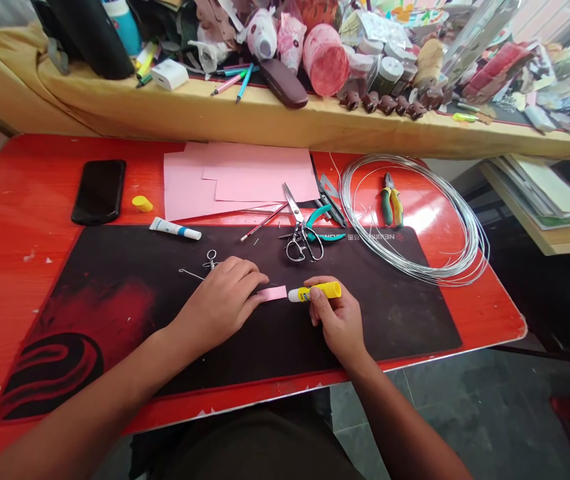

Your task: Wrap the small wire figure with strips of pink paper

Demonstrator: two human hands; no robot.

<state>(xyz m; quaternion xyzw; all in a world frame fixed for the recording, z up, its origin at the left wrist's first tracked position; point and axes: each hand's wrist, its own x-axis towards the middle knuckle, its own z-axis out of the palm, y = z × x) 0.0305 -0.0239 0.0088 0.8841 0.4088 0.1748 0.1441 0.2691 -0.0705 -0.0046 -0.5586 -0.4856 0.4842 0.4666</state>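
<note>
My right hand is shut around a yellow glue stick, whose white tip points left and sits at or very near the end of a small pink paper strip. My left hand lies on the black desk mat, its fingertips and thumb at the strip's other end. The strip's left end is hidden under those fingers. Just beyond my left hand lies a small bent wire piece with loops.
Beyond my hands lie scissors, teal-handled pliers, a silver wire coil, green-and-yellow pliers, a white tube, pink paper sheets, a yellow cap and a black phone. A cluttered shelf runs behind the desk.
</note>
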